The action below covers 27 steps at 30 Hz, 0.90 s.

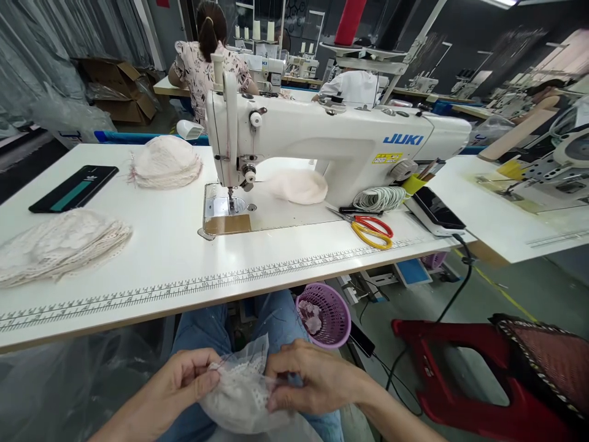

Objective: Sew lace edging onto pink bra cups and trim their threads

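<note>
Over my lap I hold a white lace-trimmed cup-shaped piece of fabric (237, 396) with sheer netting along it. My left hand (184, 380) pinches its left edge between thumb and fingers. On the other side, my right hand (310, 377) is closed on the piece with curled fingers; part of the grip is hidden. Above them, on the table, stands a white sewing machine (340, 132), and a cream rounded fabric piece (299, 186) lies under its arm. Stacks of lace pieces (59, 245) and of cream cup-shaped pieces (165, 161) rest on the left.
Scissors (372, 232) with red and yellow handles lie by the machine's base. A dark phone-like object (73, 188) is at the table's left. Below the table edge stands a purple basket (338, 316); a red stool (442, 380) is at right. Other people work beyond.
</note>
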Tool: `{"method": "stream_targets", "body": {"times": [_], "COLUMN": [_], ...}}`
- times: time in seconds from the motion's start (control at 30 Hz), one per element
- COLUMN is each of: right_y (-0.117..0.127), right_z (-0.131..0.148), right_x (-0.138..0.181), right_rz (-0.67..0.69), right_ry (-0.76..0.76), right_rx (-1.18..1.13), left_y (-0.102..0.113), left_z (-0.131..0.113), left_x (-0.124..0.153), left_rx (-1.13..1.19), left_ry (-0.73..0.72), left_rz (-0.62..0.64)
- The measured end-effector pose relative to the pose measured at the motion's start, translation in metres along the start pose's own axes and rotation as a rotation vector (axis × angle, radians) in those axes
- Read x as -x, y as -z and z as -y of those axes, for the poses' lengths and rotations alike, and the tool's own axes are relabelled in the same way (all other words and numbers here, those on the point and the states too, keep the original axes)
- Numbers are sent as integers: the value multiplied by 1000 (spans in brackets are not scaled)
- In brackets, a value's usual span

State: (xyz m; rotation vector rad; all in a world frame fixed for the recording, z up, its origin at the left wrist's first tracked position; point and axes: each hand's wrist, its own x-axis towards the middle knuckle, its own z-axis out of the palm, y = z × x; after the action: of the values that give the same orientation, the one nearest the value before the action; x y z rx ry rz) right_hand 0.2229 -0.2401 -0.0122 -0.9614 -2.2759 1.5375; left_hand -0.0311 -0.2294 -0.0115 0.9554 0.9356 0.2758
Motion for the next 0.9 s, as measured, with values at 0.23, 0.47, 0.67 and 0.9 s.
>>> {"method": "stream_targets", "body": {"times": [0.23,0.47,0.67,0.9], "right_y": [-3,-6,-8,-22], "right_z": [4,-4,6,-7], "right_x": [8,3,-32,-43], "right_rz": [-53,-140,-193,-108], "right_ry": [-122,-32,142,16], "right_rx": [249,274,-34,-313], "left_y": [2,4,8,11], "left_z": [-5,-3,1,8], "left_x": [3,7,8,13], "left_rx": [-6,-72,-183,-262], "left_ry": [-17,22,15,3], "left_rz": [24,0,25,-52]}}
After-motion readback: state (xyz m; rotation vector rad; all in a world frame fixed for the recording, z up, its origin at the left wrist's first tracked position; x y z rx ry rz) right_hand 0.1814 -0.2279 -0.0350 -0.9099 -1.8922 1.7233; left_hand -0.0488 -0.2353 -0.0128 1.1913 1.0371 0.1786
